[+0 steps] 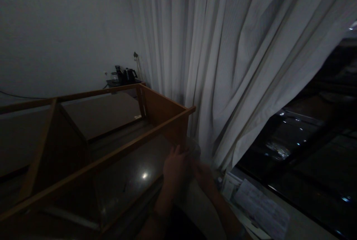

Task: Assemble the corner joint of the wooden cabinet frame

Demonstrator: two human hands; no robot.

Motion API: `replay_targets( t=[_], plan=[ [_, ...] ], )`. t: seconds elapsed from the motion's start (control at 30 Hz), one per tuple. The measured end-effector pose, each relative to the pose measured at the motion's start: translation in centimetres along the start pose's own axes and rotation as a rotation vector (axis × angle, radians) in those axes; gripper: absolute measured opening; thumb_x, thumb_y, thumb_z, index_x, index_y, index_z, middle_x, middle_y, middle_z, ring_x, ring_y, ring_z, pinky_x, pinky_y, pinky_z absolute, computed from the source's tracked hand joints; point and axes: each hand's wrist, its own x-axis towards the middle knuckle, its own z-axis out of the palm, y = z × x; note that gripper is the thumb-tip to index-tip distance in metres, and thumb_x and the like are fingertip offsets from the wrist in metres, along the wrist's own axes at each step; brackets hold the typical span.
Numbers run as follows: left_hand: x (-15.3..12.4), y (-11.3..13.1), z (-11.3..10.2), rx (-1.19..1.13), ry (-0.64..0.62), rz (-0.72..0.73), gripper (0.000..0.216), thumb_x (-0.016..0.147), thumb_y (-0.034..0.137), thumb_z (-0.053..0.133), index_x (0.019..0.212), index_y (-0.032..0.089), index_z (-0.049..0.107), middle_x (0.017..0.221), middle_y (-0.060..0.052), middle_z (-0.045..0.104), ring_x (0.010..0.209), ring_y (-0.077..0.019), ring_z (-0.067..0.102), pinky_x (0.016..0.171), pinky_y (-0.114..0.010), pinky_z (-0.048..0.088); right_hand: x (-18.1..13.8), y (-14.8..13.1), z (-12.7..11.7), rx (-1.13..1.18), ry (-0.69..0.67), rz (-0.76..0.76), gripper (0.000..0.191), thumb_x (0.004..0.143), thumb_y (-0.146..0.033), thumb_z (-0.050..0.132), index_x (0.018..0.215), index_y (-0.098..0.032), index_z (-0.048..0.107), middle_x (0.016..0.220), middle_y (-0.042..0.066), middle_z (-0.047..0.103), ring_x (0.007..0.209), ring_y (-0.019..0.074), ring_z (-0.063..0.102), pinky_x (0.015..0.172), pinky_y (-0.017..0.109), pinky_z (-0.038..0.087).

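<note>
The room is very dark. My left hand [175, 167] is raised at the bottom centre, fingers curled around a dim, roundish clear object [193, 148] that I cannot name. My right hand [203, 175] is just to its right, fingers bent and touching the same object from below. Both hands sit just in front of the right end panel of a wooden shelf frame [164, 110], close to the foot of a white curtain [237, 65].
The open wooden frame [92, 164] spans the left half, with a glossy dark surface [131, 173] inside. A kettle and small items [125, 74] stand on a far stand by the wall. Papers [259, 206] lie on the sill by a dark window [312, 139].
</note>
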Motion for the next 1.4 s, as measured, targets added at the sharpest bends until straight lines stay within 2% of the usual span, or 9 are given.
replay_targets(
  t=[0.2, 0.33, 0.47, 0.57, 0.77, 0.97, 1.1, 1.23, 1.4],
  plan=[
    [0.0, 0.1, 0.0, 0.051, 0.005, -0.005, 0.031, 0.086, 0.032, 0.052, 0.115, 0.035, 0.061, 0.125, -0.005, 0.051, 0.112, -0.0233, 0.047, 0.084, -0.032, 0.047, 0.1, -0.1, -0.4, -0.194, -0.068, -0.081, 0.054, 0.097, -0.046, 0.022, 0.084, -0.020, 0.067, 0.074, 0.006, 0.070, 0.067, 0.0177, 0.065, 0.060, 0.024, 0.041],
    [-0.1, 0.2, -0.1, 0.045, 0.007, -0.002, 0.031, 0.087, 0.033, 0.050, 0.116, 0.035, 0.061, 0.124, -0.005, 0.052, 0.110, -0.0231, 0.047, 0.084, -0.032, 0.047, 0.6, 0.8, -1.9, -0.436, -0.088, -0.185, 0.037, 0.097, -0.039, 0.031, 0.097, -0.022, 0.064, 0.084, 0.006, 0.071, 0.074, 0.0178, 0.066, 0.064, 0.025, 0.042],
    [-0.1, 0.4, -0.3, 0.028, 0.033, 0.002, 0.029, 0.087, 0.034, 0.050, 0.114, 0.035, 0.062, 0.124, -0.004, 0.052, 0.110, -0.0231, 0.046, 0.086, -0.033, 0.046, 0.9, 1.8, -3.4, -0.527, -0.076, -0.390, 0.026, 0.093, -0.038, 0.045, 0.105, -0.021, 0.060, 0.097, 0.008, 0.069, 0.089, 0.0200, 0.064, 0.080, 0.031, 0.043],
    [-0.1, 0.4, -0.4, 0.004, 0.027, 0.016, 0.028, 0.087, 0.033, 0.051, 0.112, 0.034, 0.063, 0.119, -0.004, 0.054, 0.107, -0.0215, 0.048, 0.084, -0.031, 0.046, 1.0, 2.1, -3.4, -0.584, -0.093, -0.450, 0.023, 0.093, -0.037, 0.047, 0.100, -0.020, 0.061, 0.091, 0.008, 0.069, 0.085, 0.0209, 0.064, 0.078, 0.032, 0.042],
    [0.0, 0.2, -0.2, 0.004, 0.006, 0.004, 0.031, 0.086, 0.033, 0.051, 0.115, 0.035, 0.061, 0.120, -0.003, 0.053, 0.109, -0.0222, 0.046, 0.083, -0.031, 0.046, 0.9, 1.3, -1.3, -0.475, -0.076, -0.305, 0.038, 0.098, -0.031, 0.028, 0.083, -0.019, 0.061, 0.074, 0.007, 0.067, 0.068, 0.0190, 0.062, 0.064, 0.028, 0.040],
    [0.0, 0.1, -0.1, 0.015, -0.001, 0.012, 0.031, 0.087, 0.032, 0.049, 0.116, 0.035, 0.061, 0.121, -0.004, 0.053, 0.107, -0.0218, 0.047, 0.085, -0.031, 0.046, 0.7, 1.0, 0.0, 0.080, -0.101, -0.041, 0.053, 0.095, -0.053, 0.025, 0.079, -0.018, 0.062, 0.069, 0.004, 0.064, 0.066, 0.0173, 0.060, 0.059, 0.025, 0.042],
    [0.0, 0.1, -0.2, 0.010, -0.013, 0.017, 0.033, 0.087, 0.032, 0.050, 0.118, 0.035, 0.060, 0.120, -0.004, 0.053, 0.107, -0.0214, 0.047, 0.085, -0.030, 0.046, 0.8, 1.4, 0.8, 0.230, -0.122, 0.105, 0.062, 0.090, -0.064, 0.024, 0.075, -0.018, 0.063, 0.060, 0.002, 0.059, 0.057, 0.0157, 0.057, 0.055, 0.025, 0.043],
    [0.0, 0.3, -0.5, 0.020, -0.032, 0.000, 0.031, 0.087, 0.031, 0.050, 0.116, 0.035, 0.061, 0.119, -0.004, 0.053, 0.106, -0.0217, 0.048, 0.081, -0.030, 0.047, 0.6, 1.3, 0.8, 0.168, -0.106, 0.076, 0.059, 0.092, -0.060, 0.022, 0.079, -0.019, 0.063, 0.065, 0.003, 0.062, 0.059, 0.0164, 0.059, 0.056, 0.026, 0.044],
    [-0.1, 0.5, -0.5, 0.037, 0.003, -0.002, 0.029, 0.087, 0.033, 0.050, 0.113, 0.035, 0.063, 0.118, -0.004, 0.054, 0.105, -0.0211, 0.049, 0.080, -0.030, 0.048, 0.2, 1.0, -1.2, -0.351, -0.037, -0.190, 0.034, 0.096, -0.041, 0.032, 0.097, -0.020, 0.059, 0.080, 0.006, 0.068, 0.070, 0.0190, 0.064, 0.061, 0.027, 0.043]
  ],
)
